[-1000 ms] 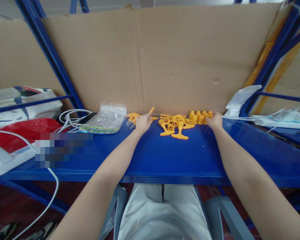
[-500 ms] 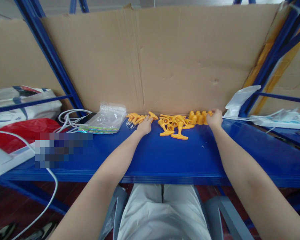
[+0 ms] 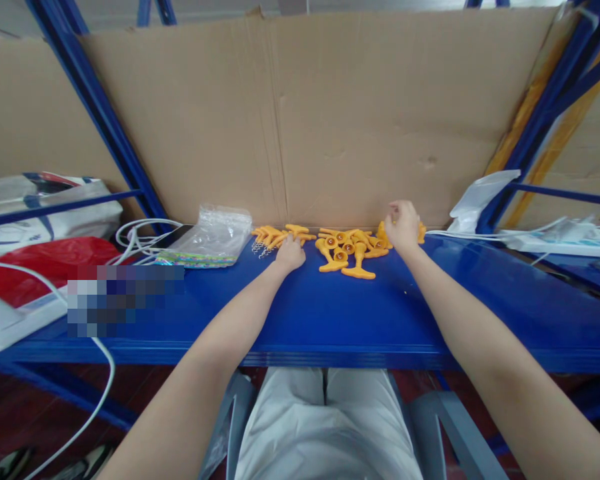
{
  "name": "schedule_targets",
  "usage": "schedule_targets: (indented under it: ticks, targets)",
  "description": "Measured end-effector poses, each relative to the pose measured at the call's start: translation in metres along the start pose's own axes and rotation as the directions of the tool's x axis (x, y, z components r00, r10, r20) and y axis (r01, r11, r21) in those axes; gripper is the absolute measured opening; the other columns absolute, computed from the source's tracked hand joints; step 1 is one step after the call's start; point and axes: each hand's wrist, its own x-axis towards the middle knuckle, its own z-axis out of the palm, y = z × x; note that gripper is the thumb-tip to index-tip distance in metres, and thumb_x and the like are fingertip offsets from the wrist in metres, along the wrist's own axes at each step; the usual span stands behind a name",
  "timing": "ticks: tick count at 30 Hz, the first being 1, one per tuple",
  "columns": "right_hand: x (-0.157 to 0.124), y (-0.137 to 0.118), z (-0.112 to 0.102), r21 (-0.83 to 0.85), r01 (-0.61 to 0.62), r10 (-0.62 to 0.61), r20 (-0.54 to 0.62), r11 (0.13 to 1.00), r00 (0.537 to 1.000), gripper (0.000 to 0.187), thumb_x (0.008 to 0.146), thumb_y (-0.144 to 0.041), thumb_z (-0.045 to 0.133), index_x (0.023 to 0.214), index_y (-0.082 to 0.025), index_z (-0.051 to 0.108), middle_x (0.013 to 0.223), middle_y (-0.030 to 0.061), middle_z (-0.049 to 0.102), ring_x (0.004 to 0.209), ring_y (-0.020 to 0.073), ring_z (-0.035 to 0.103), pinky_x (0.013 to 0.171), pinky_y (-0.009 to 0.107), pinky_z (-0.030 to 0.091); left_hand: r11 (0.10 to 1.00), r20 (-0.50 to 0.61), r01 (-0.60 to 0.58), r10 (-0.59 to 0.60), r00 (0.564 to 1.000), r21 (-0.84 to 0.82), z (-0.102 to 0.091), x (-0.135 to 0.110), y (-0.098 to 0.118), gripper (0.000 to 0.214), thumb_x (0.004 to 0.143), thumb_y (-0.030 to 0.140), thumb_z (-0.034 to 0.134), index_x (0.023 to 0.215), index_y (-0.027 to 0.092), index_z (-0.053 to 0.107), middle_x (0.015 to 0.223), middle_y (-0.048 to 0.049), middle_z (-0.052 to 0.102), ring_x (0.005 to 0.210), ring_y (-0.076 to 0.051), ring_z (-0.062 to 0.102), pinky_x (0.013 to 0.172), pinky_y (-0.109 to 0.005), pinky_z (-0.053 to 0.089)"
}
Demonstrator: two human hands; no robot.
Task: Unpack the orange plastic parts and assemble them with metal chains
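My left hand (image 3: 291,255) lies on the right end of a pile of yellow corkscrews (image 3: 269,235) with T-shaped handles and bare metal spirals. Its fingers are slightly spread and touch the handles; I make out nothing gripped. My right hand (image 3: 403,225) is raised over a row of yellow bell-shaped plastic caps (image 3: 421,233), hiding most of them. Its fingers curve to the left, apart from each other, with nothing visible between them. Between the hands lies a heap of yellow T-handled pieces (image 3: 359,263), several with round open cups facing me.
Clear plastic bags (image 3: 215,233) lie left of the corkscrews, beside coiled white cables (image 3: 135,240) and a red bag (image 3: 55,263). A cardboard sheet (image 3: 360,120) closes the back of the blue shelf (image 3: 330,320). White cables and a power strip (image 3: 560,240) lie at right.
My right hand has moved left and up from the end of the cap row. My left hand has shifted slightly right, and the handles by its fingertips lie differently.
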Motion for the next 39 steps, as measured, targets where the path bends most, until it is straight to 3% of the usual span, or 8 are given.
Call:
schedule_targets:
  ticks: [4,9,12,17,24,30,35,39]
  targets:
    - [-0.016,-0.031,0.008,-0.013,0.219,-0.212,0.207,0.976,0.955,0.038,0.093,-0.025,0.041,0.123,-0.017,0.063,0.125,0.0189,0.065,0.122,0.0343,0.055,0.1,0.049,0.041,0.999,-0.045,0.047,-0.047,0.998,-0.004,0.003,-0.002,0.0,0.041,0.086,0.021,0.055,0.126,0.019,0.064,0.143,-0.0186,0.056,0.129,-0.037,0.055,0.106,-0.053,0.048]
    - [-0.035,-0.054,0.02,0.085,0.418,-0.411,0.431,0.905,0.803,0.044,0.095,-0.03,0.045,0.134,-0.02,0.063,0.14,0.0152,0.063,0.129,0.0337,0.053,0.103,0.052,0.04,0.992,-0.047,0.127,-0.127,0.991,0.007,0.001,-0.005,0.002,0.045,0.087,0.027,0.056,0.131,0.019,0.061,0.154,-0.0182,0.048,0.132,-0.041,0.051,0.105,-0.058,0.046]
    - [-0.041,-0.06,0.023,0.105,0.432,-0.42,0.516,0.896,0.746,0.047,0.097,-0.027,0.042,0.14,-0.022,0.061,0.148,0.0133,0.058,0.134,0.0328,0.051,0.106,0.054,0.038,0.991,-0.016,0.131,-0.131,0.991,0.012,-0.003,-0.007,0.004,0.044,0.088,0.029,0.055,0.131,0.021,0.061,0.157,-0.0161,0.046,0.134,-0.04,0.05,0.107,-0.059,0.045]
    - [-0.046,-0.063,0.026,0.142,0.424,-0.425,0.565,0.895,0.707,0.047,0.102,-0.029,0.032,0.136,-0.027,0.065,0.142,0.0101,0.063,0.134,0.0305,0.054,0.111,0.061,0.032,0.991,0.007,0.134,-0.134,0.991,0.013,-0.007,-0.007,0.004,0.042,0.091,0.028,0.053,0.131,0.024,0.063,0.159,-0.0134,0.044,0.137,-0.039,0.049,0.108,-0.059,0.043]
    - [-0.048,-0.064,0.033,0.114,0.412,-0.395,0.591,0.904,0.703,0.046,0.103,-0.034,0.034,0.137,-0.025,0.064,0.145,0.0123,0.06,0.138,0.0311,0.05,0.114,0.064,0.03,0.992,-0.033,0.122,-0.121,0.992,0.039,-0.011,-0.008,0.008,0.038,0.093,0.028,0.049,0.126,0.022,0.066,0.151,-0.0156,0.052,0.132,-0.04,0.052,0.104,-0.059,0.045]
    - [-0.047,-0.065,0.032,0.108,0.396,-0.381,0.583,0.912,0.718,0.045,0.103,-0.029,0.035,0.135,-0.02,0.066,0.143,0.015,0.061,0.135,0.0312,0.053,0.114,0.061,0.033,0.981,0.043,0.142,-0.148,0.988,0.13,-0.028,-0.014,0.022,0.04,0.097,0.027,0.04,0.126,0.018,0.066,0.15,-0.0162,0.052,0.137,-0.037,0.047,0.107,-0.055,0.043]
    - [-0.041,-0.06,0.037,0.186,0.357,-0.4,0.507,0.916,0.763,0.041,0.102,-0.028,0.041,0.129,-0.022,0.071,0.14,0.012,0.062,0.129,0.0288,0.059,0.113,0.051,0.04,0.994,0.017,0.046,-0.047,0.999,0.099,-0.033,-0.018,0.028,0.04,0.096,0.024,0.04,0.128,0.017,0.063,0.152,-0.0162,0.05,0.138,-0.035,0.046,0.106,-0.056,0.043]
    - [-0.035,-0.054,0.046,0.401,0.261,-0.418,0.377,0.878,0.827,0.039,0.101,-0.03,0.044,0.117,-0.019,0.077,0.133,0.0114,0.066,0.121,0.0241,0.064,0.108,0.042,0.047,0.994,-0.025,-0.093,0.094,0.995,0.057,-0.034,-0.019,0.032,0.043,0.097,0.026,0.044,0.136,0.018,0.058,0.158,-0.014,0.046,0.141,-0.034,0.043,0.11,-0.057,0.039]
